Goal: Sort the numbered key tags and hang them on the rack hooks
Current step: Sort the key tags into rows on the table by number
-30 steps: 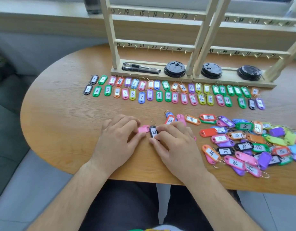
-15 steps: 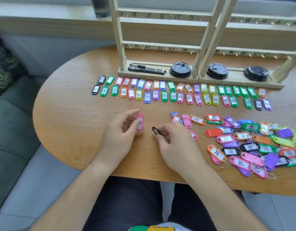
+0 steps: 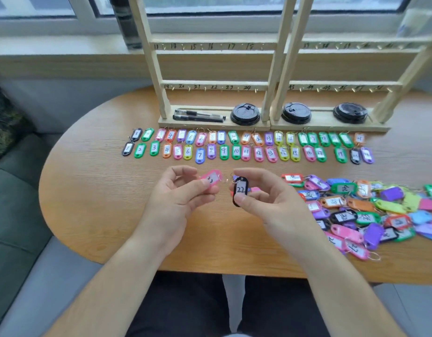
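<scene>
My left hand (image 3: 178, 200) pinches a pink key tag (image 3: 211, 178) lifted above the table, its ring pointing right. Beside it, my right hand (image 3: 266, 198) pinches a black key tag (image 3: 240, 189) marked 22, held upright. Two neat rows of sorted tags (image 3: 236, 148) lie on the table behind my hands, numbered upward from 1. A loose pile of mixed tags (image 3: 363, 210) covers the table to the right. The wooden rack (image 3: 215, 85) with numbered hooks stands at the back, and no tags hang on the hooks I can see.
On the rack's base lie two black pens (image 3: 198, 116) and three black cup lids (image 3: 245, 114). A second rack section (image 3: 341, 86) continues to the right. The round wooden table (image 3: 93, 195) ends near my lap, with a grey sofa (image 3: 13, 215) on the left.
Both hands picked their tags off the table and raised them. The black tag has turned so that its 22 label faces me, and the head camera has tilted up.
</scene>
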